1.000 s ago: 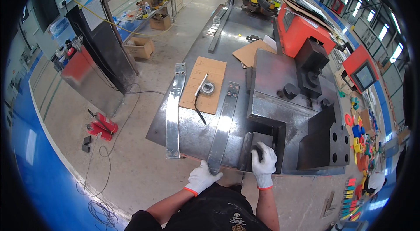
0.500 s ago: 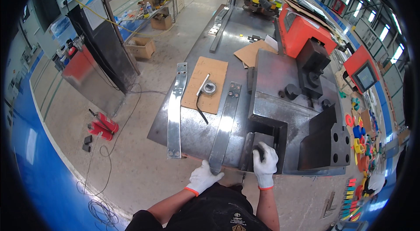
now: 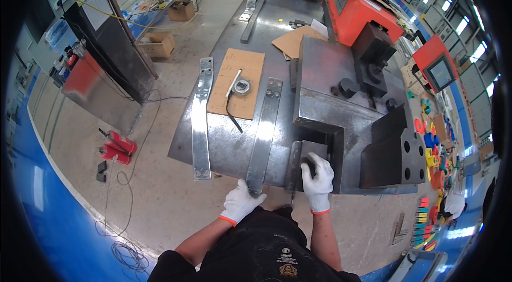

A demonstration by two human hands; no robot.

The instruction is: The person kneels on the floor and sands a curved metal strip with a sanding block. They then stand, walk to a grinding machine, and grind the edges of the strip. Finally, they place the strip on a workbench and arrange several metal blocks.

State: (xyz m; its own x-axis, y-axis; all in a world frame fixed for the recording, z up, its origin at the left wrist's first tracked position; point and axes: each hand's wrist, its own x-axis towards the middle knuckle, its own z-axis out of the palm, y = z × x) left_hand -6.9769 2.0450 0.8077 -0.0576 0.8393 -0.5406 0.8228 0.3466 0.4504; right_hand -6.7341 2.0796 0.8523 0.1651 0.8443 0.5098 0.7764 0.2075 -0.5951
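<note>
My left hand [image 3: 241, 200], in a white glove with an orange cuff, grips the near end of a flat metal bar [image 3: 262, 140] that lies on the steel table [image 3: 240, 160]. My right hand [image 3: 318, 180], gloved the same way, is curled over a dark metal block [image 3: 313, 149] in the recess at the machine's near edge. What its fingers close on is partly hidden. Left of the held bar, a second, slightly bent bar [image 3: 201, 122] lies with its near end at the table edge. Between the bars is a cardboard sheet [image 3: 220, 106] bearing a tape measure [image 3: 242, 87] and a white marker-like stick [image 3: 233, 82].
A dark machine block [image 3: 333, 76] and an angled steel bracket [image 3: 389, 156] occupy the right side. Behind them stand a red housing [image 3: 357, 12] and a screen panel [image 3: 440, 75]. Fire extinguishers [image 3: 118, 148] and loose cable [image 3: 129, 255] are on the floor at left.
The view has shifted, so the table appears higher and farther left. Both hands keep their places, the left on the bar and the right on the block.
</note>
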